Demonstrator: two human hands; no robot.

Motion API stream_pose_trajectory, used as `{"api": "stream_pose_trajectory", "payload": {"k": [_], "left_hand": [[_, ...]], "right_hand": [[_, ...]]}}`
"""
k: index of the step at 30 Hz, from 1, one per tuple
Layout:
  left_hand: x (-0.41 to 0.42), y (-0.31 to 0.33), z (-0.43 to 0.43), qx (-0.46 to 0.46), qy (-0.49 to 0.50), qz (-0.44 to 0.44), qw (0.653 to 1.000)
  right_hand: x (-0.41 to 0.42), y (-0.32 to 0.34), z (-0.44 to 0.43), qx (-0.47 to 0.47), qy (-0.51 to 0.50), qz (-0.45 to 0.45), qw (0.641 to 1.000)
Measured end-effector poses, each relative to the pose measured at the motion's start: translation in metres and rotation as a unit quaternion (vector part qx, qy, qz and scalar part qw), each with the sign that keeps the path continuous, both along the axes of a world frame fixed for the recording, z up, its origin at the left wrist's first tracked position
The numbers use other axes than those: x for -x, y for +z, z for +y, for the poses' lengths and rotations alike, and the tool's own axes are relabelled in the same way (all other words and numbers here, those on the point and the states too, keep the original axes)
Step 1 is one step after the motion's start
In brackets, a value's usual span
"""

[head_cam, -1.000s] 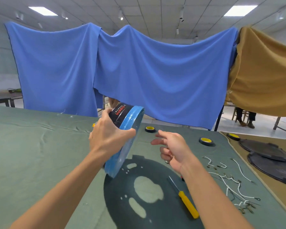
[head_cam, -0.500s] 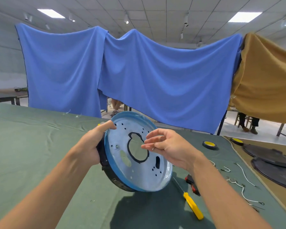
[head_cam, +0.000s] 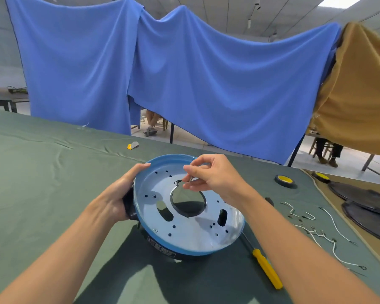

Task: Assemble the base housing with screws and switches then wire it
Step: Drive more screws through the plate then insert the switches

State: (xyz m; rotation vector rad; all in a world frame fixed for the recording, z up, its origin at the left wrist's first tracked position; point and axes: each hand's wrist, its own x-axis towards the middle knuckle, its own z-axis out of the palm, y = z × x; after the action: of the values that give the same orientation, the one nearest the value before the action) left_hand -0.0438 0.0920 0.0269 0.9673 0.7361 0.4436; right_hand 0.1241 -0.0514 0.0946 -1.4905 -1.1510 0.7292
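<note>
My left grip (head_cam: 119, 195) clasped the base housing (head_cam: 191, 229) by its rim; my right grip (head_cam: 215, 178) pinched what seemed a screw (head_cam: 190, 179) — the fastening step — which next needed lining up over a hole.

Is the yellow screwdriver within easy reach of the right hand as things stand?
Probably yes: the yellow screwdriver lies uncovered beside the housing, below that forearm; but the right hand pinches a small metal part.
</note>
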Motion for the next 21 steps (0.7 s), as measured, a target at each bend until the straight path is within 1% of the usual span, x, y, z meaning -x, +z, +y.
{"api": "stream_pose_trajectory", "payload": {"k": [4,7,9,11,17,21], "left_hand": [[-0.015,-0.015,0.012,-0.005,-0.050,-0.015,0.999],[-0.025,-0.026,0.023,0.033,-0.063,-0.041,0.997],[-0.029,-0.033,0.030,0.063,-0.073,-0.064,0.993],[-0.033,-0.036,0.035,0.074,-0.084,-0.075,0.991],[-0.040,-0.043,0.043,0.079,-0.112,-0.103,0.985],[-0.039,-0.050,0.046,0.090,-0.125,-0.127,0.980]], "right_hand": [[0.002,-0.008,0.026,0.037,-0.018,-0.087,0.995],[0.001,-0.016,0.041,0.043,-0.022,-0.134,0.990],[-0.002,-0.021,0.050,0.033,-0.035,-0.194,0.980],[-0.006,-0.023,0.057,0.029,-0.057,-0.251,0.966],[-0.019,-0.025,0.082,0.040,-0.071,-0.307,0.948],[-0.024,-0.023,0.095,0.057,-0.027,-0.362,0.930]]}}
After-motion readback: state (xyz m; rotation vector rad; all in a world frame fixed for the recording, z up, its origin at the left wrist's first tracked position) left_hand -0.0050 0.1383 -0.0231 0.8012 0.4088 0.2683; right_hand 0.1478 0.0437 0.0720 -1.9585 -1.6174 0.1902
